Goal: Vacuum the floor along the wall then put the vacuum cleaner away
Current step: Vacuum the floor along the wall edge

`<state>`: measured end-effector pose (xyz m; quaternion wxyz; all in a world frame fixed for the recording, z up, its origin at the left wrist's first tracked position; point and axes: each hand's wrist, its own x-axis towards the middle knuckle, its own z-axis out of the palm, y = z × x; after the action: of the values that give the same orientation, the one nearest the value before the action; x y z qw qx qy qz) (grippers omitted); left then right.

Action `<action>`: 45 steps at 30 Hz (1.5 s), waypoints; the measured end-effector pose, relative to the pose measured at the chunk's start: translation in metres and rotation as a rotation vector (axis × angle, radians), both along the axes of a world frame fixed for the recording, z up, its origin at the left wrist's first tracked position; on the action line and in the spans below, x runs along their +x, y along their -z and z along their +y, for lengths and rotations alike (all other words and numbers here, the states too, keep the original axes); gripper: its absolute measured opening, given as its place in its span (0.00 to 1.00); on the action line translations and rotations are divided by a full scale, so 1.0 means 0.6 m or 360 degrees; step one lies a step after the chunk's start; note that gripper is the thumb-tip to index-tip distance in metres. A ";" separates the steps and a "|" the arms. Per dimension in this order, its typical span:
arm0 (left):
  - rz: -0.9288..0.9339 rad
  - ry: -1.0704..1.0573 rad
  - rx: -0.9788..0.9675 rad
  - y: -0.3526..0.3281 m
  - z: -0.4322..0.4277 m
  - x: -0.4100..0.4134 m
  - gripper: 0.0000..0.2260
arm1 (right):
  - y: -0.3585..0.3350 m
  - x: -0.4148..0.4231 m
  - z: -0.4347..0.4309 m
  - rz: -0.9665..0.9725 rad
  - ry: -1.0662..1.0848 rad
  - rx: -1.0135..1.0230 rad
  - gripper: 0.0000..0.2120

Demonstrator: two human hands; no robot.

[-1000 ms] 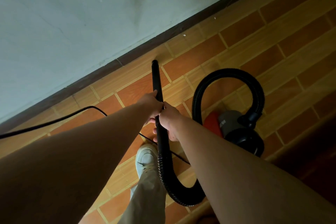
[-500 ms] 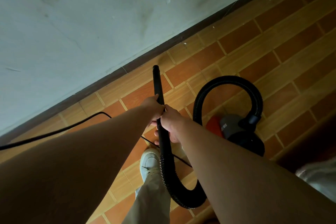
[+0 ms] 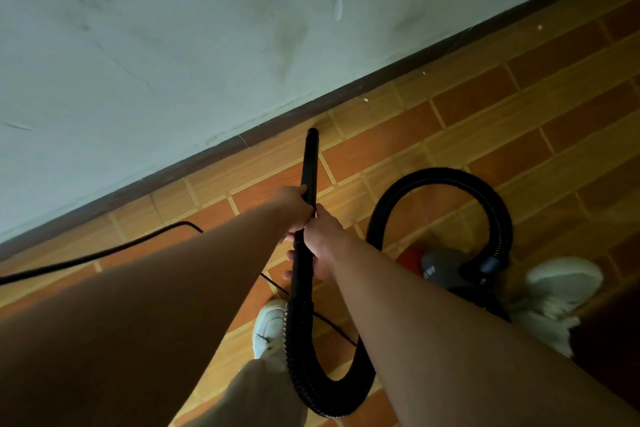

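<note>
A black vacuum tube (image 3: 309,166) points at the dark skirting (image 3: 221,156) where the pale wall meets the brick-patterned floor; its tip sits close to the skirting. My left hand (image 3: 294,206) grips the tube higher up, and my right hand (image 3: 320,239) grips it just below, the two hands touching. The black ribbed hose (image 3: 446,175) loops under my right arm and arcs over to the red and grey vacuum cleaner body (image 3: 440,269) on the floor at the right.
A black power cord (image 3: 104,251) runs along the floor from the left and passes under my arms. My left shoe (image 3: 270,326) stands by the hose; my right shoe (image 3: 561,291) is beside the vacuum body. White specks (image 3: 365,100) lie near the skirting.
The view has shifted so the wall fills more of the frame. My right shoe has come into view beside the vacuum body. Both hands keep their grip on the tube.
</note>
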<state>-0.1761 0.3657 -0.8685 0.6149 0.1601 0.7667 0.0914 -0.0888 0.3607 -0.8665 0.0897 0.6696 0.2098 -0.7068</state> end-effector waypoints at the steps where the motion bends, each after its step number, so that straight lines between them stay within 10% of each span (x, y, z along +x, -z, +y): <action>1: 0.0017 -0.0001 0.0002 0.001 0.004 0.001 0.26 | 0.003 0.002 0.002 0.0016 0.0031 -0.0034 0.16; 30: 0.0260 -0.0011 0.0023 0.000 0.151 0.164 0.24 | 0.004 0.155 0.140 0.0160 0.0348 -0.0264 0.15; 39: 0.0317 -0.0069 0.0060 0.015 0.118 0.166 0.25 | 0.021 0.198 0.201 -0.0222 -0.0694 0.0183 0.18; 45: 0.0355 -0.0053 0.0159 0.030 0.097 0.170 0.25 | 0.056 0.184 0.246 -0.0164 -0.0394 0.0285 0.28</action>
<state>-0.0739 0.4239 -0.8863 0.5155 0.1868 0.8274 0.1215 0.0217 0.5081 -0.9001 0.1268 0.6792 0.3481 -0.6336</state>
